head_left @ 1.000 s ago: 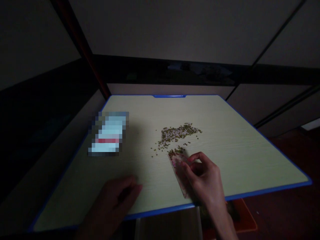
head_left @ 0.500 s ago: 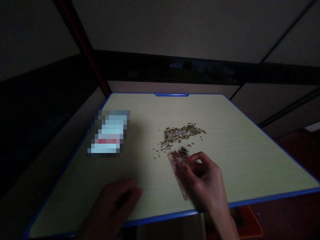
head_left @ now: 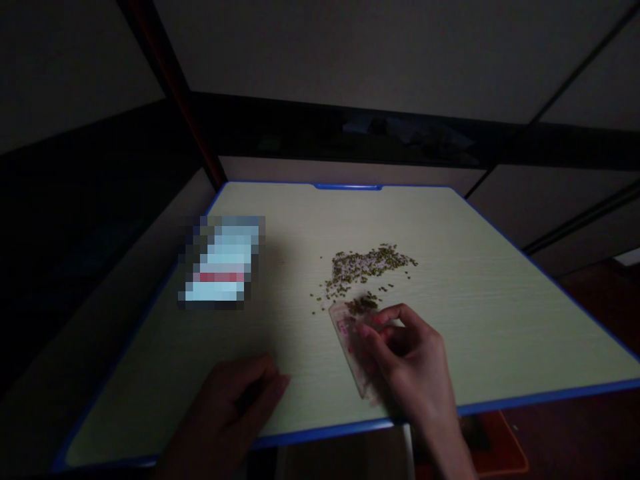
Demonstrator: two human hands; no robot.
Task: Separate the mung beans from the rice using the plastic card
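My right hand [head_left: 410, 360] pinches a clear plastic ruler with pink markings [head_left: 350, 347], lying slantwise on a pale green table [head_left: 475, 313]. The ruler's far end touches a small clump of green seeds [head_left: 361, 305]. A wider scatter of the same small seeds and pale grains [head_left: 373, 263] lies just beyond it. My left hand [head_left: 235, 407] rests on the table near the front edge, fingers loosely curled with nothing visible in them.
A blurred-out light blue and white rectangular object [head_left: 223, 263] lies at the table's left. The table has a blue rim [head_left: 525, 400]. A dark frame with a reddish post [head_left: 170, 73] stands behind. Something orange [head_left: 500, 447] lies on the floor below the front edge.
The ruler's far end has shifted slightly left and towards me, dragging a small clump of seeds away from the main scatter. My left hand has stayed where it was.
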